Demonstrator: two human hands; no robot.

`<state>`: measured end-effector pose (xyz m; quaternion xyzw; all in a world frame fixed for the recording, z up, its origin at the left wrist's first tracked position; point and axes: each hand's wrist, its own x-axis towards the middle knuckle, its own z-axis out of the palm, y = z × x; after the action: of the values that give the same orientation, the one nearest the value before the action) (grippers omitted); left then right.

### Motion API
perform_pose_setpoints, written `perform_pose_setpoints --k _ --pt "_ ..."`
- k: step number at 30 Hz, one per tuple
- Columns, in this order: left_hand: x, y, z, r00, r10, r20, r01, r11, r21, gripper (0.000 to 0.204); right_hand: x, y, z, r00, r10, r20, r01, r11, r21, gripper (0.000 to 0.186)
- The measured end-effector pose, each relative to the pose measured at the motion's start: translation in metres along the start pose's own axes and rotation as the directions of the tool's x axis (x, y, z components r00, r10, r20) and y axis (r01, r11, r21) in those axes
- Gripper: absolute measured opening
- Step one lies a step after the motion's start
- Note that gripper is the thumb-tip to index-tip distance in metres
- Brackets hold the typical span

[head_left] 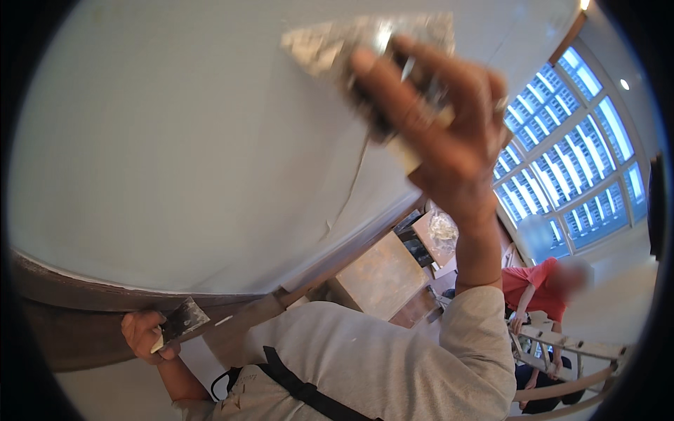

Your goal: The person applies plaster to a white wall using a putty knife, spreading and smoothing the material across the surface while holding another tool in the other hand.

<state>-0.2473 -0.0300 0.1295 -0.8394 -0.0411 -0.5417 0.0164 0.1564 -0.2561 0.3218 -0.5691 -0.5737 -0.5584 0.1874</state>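
2 grips closed; scrapers held

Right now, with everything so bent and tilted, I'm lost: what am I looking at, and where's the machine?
There's no machine, just a person's bare hands. This single picture comes from a wide fisheye camera worn on their head, which makes straight edges curve. The right hand, blurred, grips a broad putty knife smeared with pale material at the wall. A thin line marks the wall below; I can't tell whether it's a crack or a ridge. The left hand holds a small putty knife. Beyond, a co-worker in a red shirt is by a ladder.
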Motion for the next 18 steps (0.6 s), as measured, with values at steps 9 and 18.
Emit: perform_pose_setpoints --k 9,18 --pt "-0.010 -0.004 0.003 0.994 -0.091 -0.064 0.099 0.987 0.129 0.058 -0.175 -0.085 0.072 0.923 0.383 0.041 -0.385 0.919 0.086 0.042" --pt "0.001 -0.014 0.003 0.997 0.074 -0.034 -0.070 0.993 0.095 0.061 -0.331 -0.213 0.131 0.573 0.777 0.261 -0.820 0.549 0.162 0.061"
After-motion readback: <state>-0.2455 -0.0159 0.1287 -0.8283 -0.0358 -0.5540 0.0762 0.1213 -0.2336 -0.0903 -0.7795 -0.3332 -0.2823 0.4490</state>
